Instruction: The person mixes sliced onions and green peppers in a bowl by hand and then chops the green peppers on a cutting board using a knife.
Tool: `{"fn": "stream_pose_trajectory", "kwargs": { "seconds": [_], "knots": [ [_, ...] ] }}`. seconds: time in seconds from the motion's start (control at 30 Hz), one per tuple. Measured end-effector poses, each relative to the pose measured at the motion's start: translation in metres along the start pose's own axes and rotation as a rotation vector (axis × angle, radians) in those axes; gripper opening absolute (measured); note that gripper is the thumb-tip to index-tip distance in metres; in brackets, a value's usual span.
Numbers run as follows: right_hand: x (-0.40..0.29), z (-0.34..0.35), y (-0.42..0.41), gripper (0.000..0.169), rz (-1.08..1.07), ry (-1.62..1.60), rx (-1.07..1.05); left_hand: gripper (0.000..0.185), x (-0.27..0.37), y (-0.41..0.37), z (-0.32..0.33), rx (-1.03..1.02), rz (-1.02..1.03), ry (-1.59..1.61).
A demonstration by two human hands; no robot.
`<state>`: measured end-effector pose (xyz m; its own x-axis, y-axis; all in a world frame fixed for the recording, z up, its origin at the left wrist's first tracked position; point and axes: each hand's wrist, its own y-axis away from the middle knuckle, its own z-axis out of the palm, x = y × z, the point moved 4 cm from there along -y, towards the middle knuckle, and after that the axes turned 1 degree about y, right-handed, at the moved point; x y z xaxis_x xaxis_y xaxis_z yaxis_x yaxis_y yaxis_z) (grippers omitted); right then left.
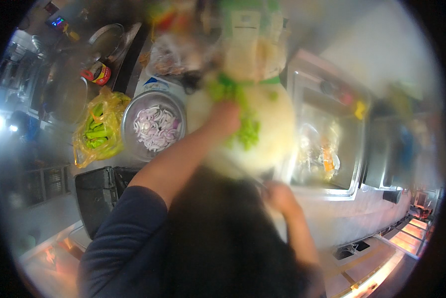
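Note:
A round, pale cutting board (278, 123) lies before me, blurred. Chopped green vegetable pieces (249, 134) are spread across its middle. My left hand (226, 117) is over the board, right beside the green pieces; blur hides its fingers, so I cannot tell whether it grips any. At the near edge of the board, my right hand (282, 197) is closed around the handle of a knife (259, 183). The blade points up and left over the board's near edge and fades into blur.
Left of the board stands a metal bowl (128, 136) of sliced red onion (157, 128). Beside it lies a yellow plastic bag (113, 111) of green peppers (98, 132). A red-labelled can (100, 73) sits behind. To the right is a metal sink (347, 149) holding plastic packaging (329, 158).

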<state>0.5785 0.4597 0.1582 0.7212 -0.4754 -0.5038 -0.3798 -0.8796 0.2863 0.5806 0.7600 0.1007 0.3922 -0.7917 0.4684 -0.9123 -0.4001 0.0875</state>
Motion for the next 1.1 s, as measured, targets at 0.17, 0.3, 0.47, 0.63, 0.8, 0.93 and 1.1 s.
{"fn": "stream_pose_trajectory", "kwargs": {
  "seconds": [0.17, 0.3, 0.47, 0.63, 0.8, 0.93, 1.1],
  "knots": [
    [0.014, 0.012, -0.01, 0.014, 0.018, -0.115, -0.038, 0.029, -0.007, 0.033, -0.057, 0.225, 0.023, 0.273],
    [0.021, 0.016, -0.023, 0.018, 0.138, -0.187, 0.016, 0.029, -0.024, 0.068, -0.062, 0.192, -0.091, 0.314],
    [0.012, 0.005, -0.042, 0.018, 0.346, -0.26, -0.011, 0.023, -0.046, 0.113, 0.028, 0.183, 0.415, 0.025],
    [0.003, 0.004, -0.039, 0.016, 0.273, -0.171, -0.027, 0.015, -0.042, 0.12, 0.052, 0.169, 0.411, 0.024],
    [-0.012, -0.003, -0.034, 0.017, 0.159, 0.072, 0.003, 0.018, -0.047, 0.121, 0.064, 0.131, 0.338, 0.195],
    [-0.045, -0.028, -0.027, 0.018, 0.125, 0.153, -0.009, 0.022, -0.044, 0.122, 0.065, 0.111, 0.315, 0.071],
    [-0.037, -0.008, -0.032, 0.018, 0.146, 0.209, -0.123, 0.026, -0.051, 0.119, 0.088, -0.014, 0.241, 0.099]
  ]
}}
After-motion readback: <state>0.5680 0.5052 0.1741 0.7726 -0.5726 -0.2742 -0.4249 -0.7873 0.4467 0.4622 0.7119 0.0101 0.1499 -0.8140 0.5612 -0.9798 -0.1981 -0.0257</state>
